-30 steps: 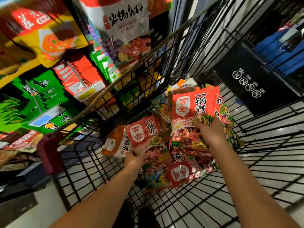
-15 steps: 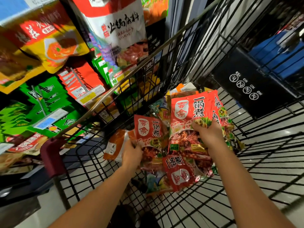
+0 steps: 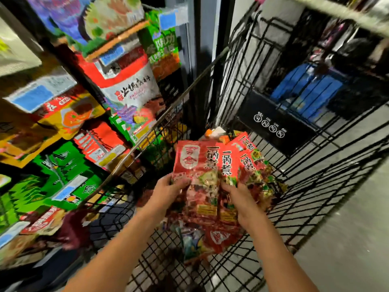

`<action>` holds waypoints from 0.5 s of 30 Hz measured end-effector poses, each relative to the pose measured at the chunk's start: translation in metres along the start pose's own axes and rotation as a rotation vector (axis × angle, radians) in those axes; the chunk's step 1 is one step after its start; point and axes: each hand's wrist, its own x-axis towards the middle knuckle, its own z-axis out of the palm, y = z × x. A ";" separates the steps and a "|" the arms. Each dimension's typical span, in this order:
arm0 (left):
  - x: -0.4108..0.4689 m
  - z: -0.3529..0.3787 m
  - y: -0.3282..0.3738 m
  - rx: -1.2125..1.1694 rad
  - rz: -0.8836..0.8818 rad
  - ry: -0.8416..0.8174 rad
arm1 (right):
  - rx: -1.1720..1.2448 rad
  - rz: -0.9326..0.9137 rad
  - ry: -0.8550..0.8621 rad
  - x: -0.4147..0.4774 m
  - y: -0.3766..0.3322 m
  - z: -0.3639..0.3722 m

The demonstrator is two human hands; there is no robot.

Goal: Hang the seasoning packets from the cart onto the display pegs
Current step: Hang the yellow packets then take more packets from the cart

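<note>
Head view, and both hands were down inside the cart (image 3: 315,182), right over its middle! The left hand (image 3: 168,189) gripped the left edge of a fanned bunch of red seasoning packets (image 3: 200,161), thumb pressed on the front one. The right hand (image 3: 242,200) had its fingers curled round the bunch's lower right side. So both hands were closed on the same bunch, held upright above the cart's wire floor, printed faces toward the camera. Beneath the bunch, loose packets (image 3: 219,241) lay on the cart floor, red ones over a bluish one. On the cart's far wall hung a black sign (image 3: 273,123) with four round white symbols. Just outside the cart's left rim stood the display pegs (image 3: 55,170), crowded with hanging goods. There were green packets (image 3: 25,197) nearest the cart's near end, red packets (image 3: 109,131) above them, and a big white-and-red bag (image 3: 130,89) higher up by the rim. Blue price tags (image 3: 31,98) fronted the pegs. A dark red cap (image 3: 73,228) sat at the cart's near-left corner. Beyond the cart's far wall showed a blue shape (image 3: 305,89), too blurred to name. The goods left of the cart were smeared too, their small print unreadable.
</note>
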 end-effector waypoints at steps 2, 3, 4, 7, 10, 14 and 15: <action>0.007 0.008 0.003 0.037 -0.035 -0.075 | 0.027 0.038 0.037 -0.014 0.001 0.002; 0.011 0.013 0.002 0.039 -0.080 -0.102 | 0.065 0.053 0.057 -0.017 0.004 0.003; 0.014 0.017 -0.001 0.042 -0.112 -0.118 | 0.100 0.041 0.051 -0.018 0.008 0.003; 0.023 0.029 -0.012 0.159 -0.112 -0.099 | 0.136 -0.012 0.071 -0.022 0.012 0.009; 0.037 0.040 -0.017 0.218 -0.080 -0.158 | 0.088 -0.038 0.190 -0.015 0.012 0.008; 0.077 0.057 -0.018 0.084 -0.174 -0.164 | 0.180 -0.060 0.395 0.001 0.000 -0.017; 0.092 0.060 -0.024 0.064 -0.171 -0.140 | 0.202 -0.087 0.460 0.007 -0.004 -0.027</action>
